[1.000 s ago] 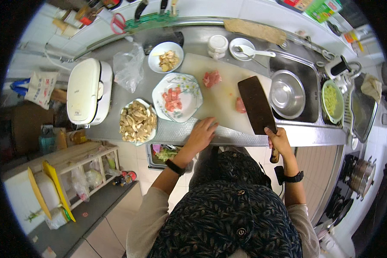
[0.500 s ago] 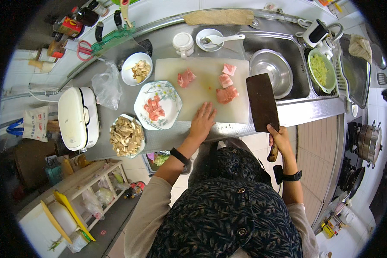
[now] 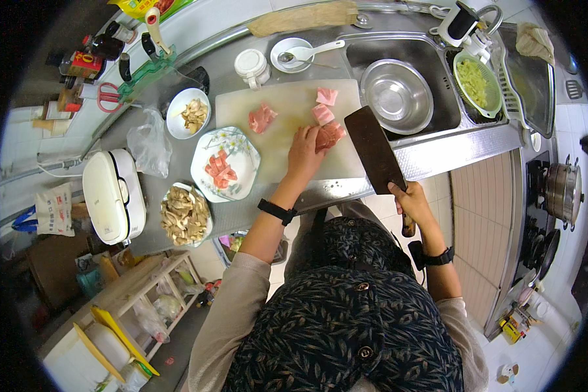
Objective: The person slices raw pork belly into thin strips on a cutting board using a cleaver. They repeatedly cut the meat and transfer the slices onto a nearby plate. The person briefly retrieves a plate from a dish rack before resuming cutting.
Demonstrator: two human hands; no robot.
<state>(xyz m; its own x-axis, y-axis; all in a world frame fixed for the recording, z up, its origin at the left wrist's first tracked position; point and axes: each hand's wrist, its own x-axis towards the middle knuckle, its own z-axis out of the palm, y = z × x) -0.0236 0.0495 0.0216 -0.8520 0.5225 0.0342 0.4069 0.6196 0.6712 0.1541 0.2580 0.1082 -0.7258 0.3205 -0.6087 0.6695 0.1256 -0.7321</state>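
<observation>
My left hand (image 3: 305, 151) is closed on a piece of raw meat (image 3: 328, 136) on the pale cutting board (image 3: 284, 95). Smaller pieces (image 3: 323, 112) lie just beyond it, and another chunk (image 3: 261, 119) is at the board's left. My right hand (image 3: 405, 199) grips the wooden handle of a dark cleaver (image 3: 371, 144), its wide blade held at the board's right edge, just right of the meat. Left of my left hand is a floral plate (image 3: 245, 176) with cut meat pieces.
A sink (image 3: 449, 108) with a steel bowl (image 3: 396, 98) is right, beside a green basket (image 3: 478, 88). Left are a mushroom dish (image 3: 185, 215), small bowl (image 3: 188, 114), plastic bag (image 3: 149, 144) and white appliance (image 3: 111, 196). A pot (image 3: 562, 193) stands far right.
The view has turned. My left hand has moved forward from the board's front edge onto the meat at the right and closed on it. The cleaver stays in my right hand.
</observation>
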